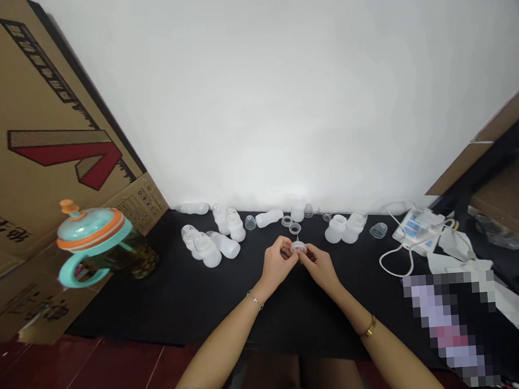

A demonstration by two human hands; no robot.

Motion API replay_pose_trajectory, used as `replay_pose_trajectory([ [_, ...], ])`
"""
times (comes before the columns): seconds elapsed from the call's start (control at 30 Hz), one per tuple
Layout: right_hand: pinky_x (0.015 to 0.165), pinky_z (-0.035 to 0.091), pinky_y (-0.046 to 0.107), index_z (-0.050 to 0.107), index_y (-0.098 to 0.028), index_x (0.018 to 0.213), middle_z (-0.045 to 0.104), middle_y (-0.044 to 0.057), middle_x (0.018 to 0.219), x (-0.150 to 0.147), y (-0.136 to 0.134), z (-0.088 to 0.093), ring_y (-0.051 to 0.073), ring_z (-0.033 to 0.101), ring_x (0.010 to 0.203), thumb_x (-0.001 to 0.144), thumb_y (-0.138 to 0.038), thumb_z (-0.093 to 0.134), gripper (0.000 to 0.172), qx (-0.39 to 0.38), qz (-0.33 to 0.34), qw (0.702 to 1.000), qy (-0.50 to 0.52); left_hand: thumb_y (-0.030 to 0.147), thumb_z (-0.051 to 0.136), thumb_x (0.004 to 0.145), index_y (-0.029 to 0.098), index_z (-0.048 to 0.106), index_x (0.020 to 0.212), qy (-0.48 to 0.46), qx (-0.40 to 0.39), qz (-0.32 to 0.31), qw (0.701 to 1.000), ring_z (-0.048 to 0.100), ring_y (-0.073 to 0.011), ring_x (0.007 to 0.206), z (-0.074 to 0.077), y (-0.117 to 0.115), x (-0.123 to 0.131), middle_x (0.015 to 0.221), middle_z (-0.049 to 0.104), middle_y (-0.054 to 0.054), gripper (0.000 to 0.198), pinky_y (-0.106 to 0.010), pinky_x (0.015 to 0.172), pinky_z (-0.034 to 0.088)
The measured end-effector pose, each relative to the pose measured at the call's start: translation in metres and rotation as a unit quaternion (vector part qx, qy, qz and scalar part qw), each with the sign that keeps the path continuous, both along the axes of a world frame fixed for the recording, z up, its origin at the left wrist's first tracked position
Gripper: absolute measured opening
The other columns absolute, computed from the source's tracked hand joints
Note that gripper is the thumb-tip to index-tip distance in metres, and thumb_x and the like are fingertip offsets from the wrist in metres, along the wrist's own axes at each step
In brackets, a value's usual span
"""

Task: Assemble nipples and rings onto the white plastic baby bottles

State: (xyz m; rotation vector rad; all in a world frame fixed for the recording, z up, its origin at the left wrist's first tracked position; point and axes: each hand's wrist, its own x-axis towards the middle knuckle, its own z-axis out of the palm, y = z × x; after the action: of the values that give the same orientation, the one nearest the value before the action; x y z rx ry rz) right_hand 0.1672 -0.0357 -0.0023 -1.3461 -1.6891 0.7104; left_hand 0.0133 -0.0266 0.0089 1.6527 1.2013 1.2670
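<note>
My left hand (276,261) and my right hand (318,262) meet above the black mat (169,295), fingers pinched together on a small clear plastic ring (297,248) held between them. Just beyond the ring lie two more clear rings (294,228) on the mat. White bottles (219,247) lie in a cluster to the left of my hands, some upright, some on their sides. More white bottles (346,227) and a clear cap (378,230) sit to the right.
A teal and orange handled cup (98,244) stands at the mat's left edge, in front of a large cardboard box (29,145). A white device with a cable (415,231) and papers lie at right. A white wall rises behind the mat.
</note>
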Motion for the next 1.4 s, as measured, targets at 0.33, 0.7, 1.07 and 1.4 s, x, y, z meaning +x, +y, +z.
replay_pose_trajectory([
  [0.33,0.056,0.040,0.025,0.068,-0.020,0.085,0.062,0.000,0.067,-0.0002,-0.0002,-0.0011,0.016,0.054,0.059,0.092,-0.046,0.052,0.032,0.012,-0.001,1.000,-0.005,0.022,0.064,0.078,0.021,0.057,0.085,0.006,0.012,0.011,1.000,0.060,-0.0113,0.063,-0.0037,0.0014,0.0001,0.072,0.064,0.003,0.009,-0.021,0.058,0.046],
  [0.7,0.057,0.041,0.026,0.069,-0.019,0.085,0.063,0.000,0.068,0.0002,0.0002,-0.0017,0.016,0.055,0.060,0.092,-0.045,0.053,0.031,0.014,-0.004,1.000,-0.008,0.021,0.063,0.077,0.021,0.058,0.083,0.005,0.010,0.013,1.000,0.059,-0.0108,0.061,-0.0014,-0.0003,0.0002,0.069,0.062,0.004,0.008,-0.021,0.058,0.046],
  [1.07,0.055,0.038,0.025,0.066,-0.020,0.081,0.061,0.000,0.065,-0.0009,-0.0008,-0.0009,0.016,0.053,0.057,0.092,-0.046,0.054,0.030,0.021,-0.010,1.000,-0.013,0.022,0.064,0.077,0.021,0.058,0.084,0.002,0.011,0.015,1.000,0.056,-0.0103,0.059,-0.0036,0.0001,-0.0003,0.068,0.061,0.004,0.009,-0.021,0.057,0.045],
  [1.4,0.057,0.040,0.026,0.067,-0.020,0.083,0.061,-0.001,0.067,-0.0002,0.0002,-0.0022,0.016,0.054,0.059,0.093,-0.043,0.053,0.028,0.020,-0.005,1.000,-0.013,0.022,0.064,0.077,0.020,0.058,0.083,-0.001,0.012,0.017,1.000,0.055,-0.0101,0.059,-0.0031,0.0005,0.0003,0.067,0.059,0.004,0.008,-0.021,0.057,0.043],
])
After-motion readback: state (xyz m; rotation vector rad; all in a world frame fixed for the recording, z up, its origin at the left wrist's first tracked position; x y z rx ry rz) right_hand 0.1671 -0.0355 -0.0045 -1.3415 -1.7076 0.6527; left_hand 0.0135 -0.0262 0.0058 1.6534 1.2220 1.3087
